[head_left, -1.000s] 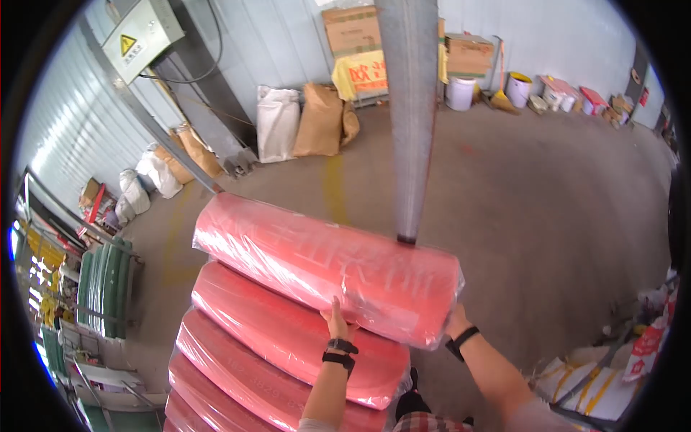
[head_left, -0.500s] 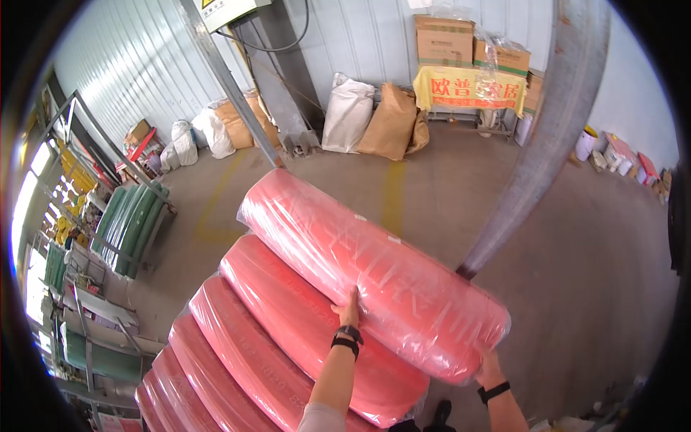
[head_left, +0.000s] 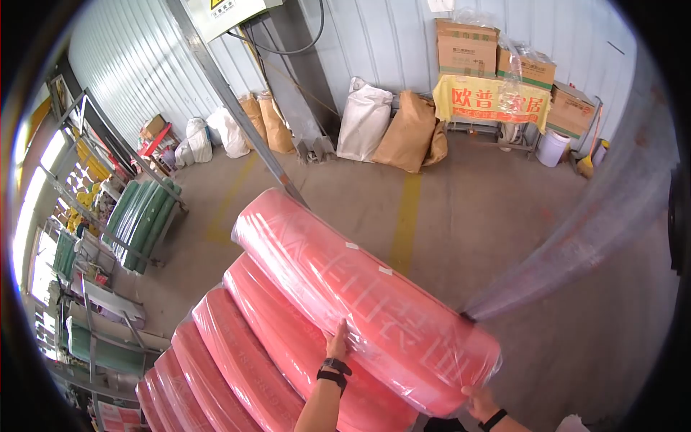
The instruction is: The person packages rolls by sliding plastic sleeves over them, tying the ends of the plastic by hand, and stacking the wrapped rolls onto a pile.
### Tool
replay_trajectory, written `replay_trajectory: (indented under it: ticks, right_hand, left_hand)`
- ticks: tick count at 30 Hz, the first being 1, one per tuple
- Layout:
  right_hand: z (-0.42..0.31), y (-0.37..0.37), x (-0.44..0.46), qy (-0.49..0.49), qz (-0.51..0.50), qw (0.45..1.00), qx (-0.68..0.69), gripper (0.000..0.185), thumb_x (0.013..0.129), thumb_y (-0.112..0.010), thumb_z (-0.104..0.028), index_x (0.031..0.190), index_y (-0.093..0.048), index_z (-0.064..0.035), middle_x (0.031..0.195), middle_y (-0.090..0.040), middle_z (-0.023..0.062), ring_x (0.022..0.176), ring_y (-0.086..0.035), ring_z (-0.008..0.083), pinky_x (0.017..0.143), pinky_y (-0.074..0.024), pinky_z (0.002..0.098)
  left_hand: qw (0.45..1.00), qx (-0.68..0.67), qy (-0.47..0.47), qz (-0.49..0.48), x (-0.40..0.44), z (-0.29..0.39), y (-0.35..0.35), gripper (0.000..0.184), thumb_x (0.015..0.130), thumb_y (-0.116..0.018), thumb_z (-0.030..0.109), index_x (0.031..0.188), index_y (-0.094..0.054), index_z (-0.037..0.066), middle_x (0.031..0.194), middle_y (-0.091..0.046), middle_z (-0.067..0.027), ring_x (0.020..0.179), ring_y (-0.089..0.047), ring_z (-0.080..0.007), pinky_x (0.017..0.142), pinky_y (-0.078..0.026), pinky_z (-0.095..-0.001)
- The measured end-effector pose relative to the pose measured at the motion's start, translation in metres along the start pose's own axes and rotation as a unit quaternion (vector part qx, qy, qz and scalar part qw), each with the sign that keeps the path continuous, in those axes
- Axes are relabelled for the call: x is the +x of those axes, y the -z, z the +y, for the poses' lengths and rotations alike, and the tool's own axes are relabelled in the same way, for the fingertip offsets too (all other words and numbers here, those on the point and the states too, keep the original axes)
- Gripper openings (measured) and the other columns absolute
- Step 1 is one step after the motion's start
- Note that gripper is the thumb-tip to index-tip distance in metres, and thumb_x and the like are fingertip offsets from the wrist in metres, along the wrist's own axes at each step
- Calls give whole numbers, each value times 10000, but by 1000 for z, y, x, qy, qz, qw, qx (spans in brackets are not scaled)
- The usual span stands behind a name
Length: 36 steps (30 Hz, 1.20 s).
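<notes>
A thick red roll (head_left: pixel 360 295) in clear plastic wrap with pale lettering lies slantwise on top of a row of similar wrapped red rolls (head_left: pixel 237 353). My left hand (head_left: pixel 336 344), with a dark band on its wrist, grips the near lower side of the top roll. Its thumb side rests on the plastic, while the other fingers are partly hidden in the gap below. At the roll's right end, my right hand (head_left: pixel 479 405) is closed around the lower edge; its fingertips are partly out of sight. Two small white labels show along the roll's upper side.
A metal post (head_left: pixel 576 245) rises close behind the roll's right end, and a thinner post (head_left: pixel 230 93) stands by its far end. Green wrapped rolls (head_left: pixel 140 223) rest on a rack at left. Sacks (head_left: pixel 366 119) and cardboard boxes (head_left: pixel 466 50) line the wall.
The top roll has turned toward me, bringing its lettering and labels further onto the visible face. Both hands have moved down with it, and my view has shifted.
</notes>
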State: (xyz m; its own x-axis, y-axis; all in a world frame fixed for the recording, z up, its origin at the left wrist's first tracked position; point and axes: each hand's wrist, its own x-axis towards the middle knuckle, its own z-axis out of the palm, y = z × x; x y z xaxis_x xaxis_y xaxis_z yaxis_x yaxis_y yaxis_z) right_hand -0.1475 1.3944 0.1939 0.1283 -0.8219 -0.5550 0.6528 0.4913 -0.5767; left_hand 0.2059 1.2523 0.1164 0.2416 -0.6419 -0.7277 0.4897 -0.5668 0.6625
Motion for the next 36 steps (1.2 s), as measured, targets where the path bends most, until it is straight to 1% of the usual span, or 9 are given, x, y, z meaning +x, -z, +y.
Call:
replay_trajectory:
  ticks: [6, 10, 13, 20, 23, 24, 26, 32, 36]
  right_hand:
    - [13, 23, 16, 8, -11, 1000, -27, 636, 688, -693, -95, 1243, -387, -45, 1168, -501, 51, 1083, -474, 193, 923, -394, 347]
    - [29, 35, 19, -26, 55, 997, -41, 459, 761, -653, -131, 1169, -465, -37, 1103, -539, 46, 1005, -518, 155, 870, -416, 309]
    - [17, -9, 30, -11, 143, 989, 27, 398, 797, -631, -187, 1137, -492, -35, 1070, -553, 41, 970, -530, 128, 820, -435, 287]
    - [15, -25, 41, 79, 84, 993, -39, 454, 779, -657, -277, 1112, -501, -12, 1037, -563, 51, 911, -537, 125, 772, -444, 278]
    - [29, -18, 47, 141, 154, 969, -135, 521, 769, -653, -332, 1159, -493, -25, 1041, -562, 46, 903, -544, 136, 785, -428, 267]
    - [29, -19, 43, 146, 167, 968, -120, 521, 769, -653, -332, 1159, -493, -25, 1041, -562, 46, 903, -544, 136, 785, -428, 267]
    - [21, -20, 40, 122, 140, 973, -138, 640, 737, -669, -389, 1181, -454, 18, 1058, -549, 71, 893, -545, 159, 791, -420, 278]
    - [58, 20, -9, 118, 311, 897, -290, 890, 744, -656, -404, 1309, -178, 89, 1196, -449, 254, 1134, -444, 296, 940, -357, 339]
    - [144, 86, -154, 92, 353, 897, -251, 783, 748, -577, -480, 1223, -346, 98, 1204, -440, 261, 1136, -433, 334, 955, -333, 355]
  left_hand:
    - [957, 183, -195, 113, 30, -10, 5, 915, 796, -563, 483, 1384, 10, 79, 1311, -331, -198, 1177, -369, -312, 938, -355, -414]
    - [856, 355, -339, 166, -47, 5, -72, 1074, 707, -507, 674, 1375, 33, 28, 1402, 39, -282, 1301, -16, -429, 1017, -193, -532]
    - [760, 570, -233, 209, -64, 2, -112, 1047, 629, -518, 741, 1394, 10, 261, 1423, 84, -220, 1298, 26, -445, 868, -223, -715]
    - [746, 579, -242, 224, -47, 18, -114, 1045, 636, -474, 763, 1397, 4, 230, 1430, 64, -207, 1289, 17, -467, 873, -231, -707]
    - [676, 616, -356, 190, 44, -16, -63, 1049, 655, -473, 746, 1399, 1, 179, 1435, 51, -195, 1287, 54, -467, 880, -191, -718]
    - [496, 702, -471, 195, 22, -19, -71, 1048, 661, -478, 736, 1398, -8, 158, 1437, 49, -187, 1286, 76, -464, 888, -162, -719]
    - [671, 591, -447, 8, -81, -39, -111, 1028, 627, -534, 717, 1398, -40, 249, 1419, 85, -236, 1267, 105, -496, 889, -107, -731]
    - [560, 739, -372, -26, -154, -90, -149, 1014, 631, -531, 713, 1396, -28, 275, 1437, 163, -122, 1278, 149, -455, 856, -95, -755]
    - [502, 793, -338, -59, -157, -77, -151, 995, 676, -417, 737, 1395, -59, 151, 1439, 68, -160, 1287, 122, -444, 926, -12, -666]
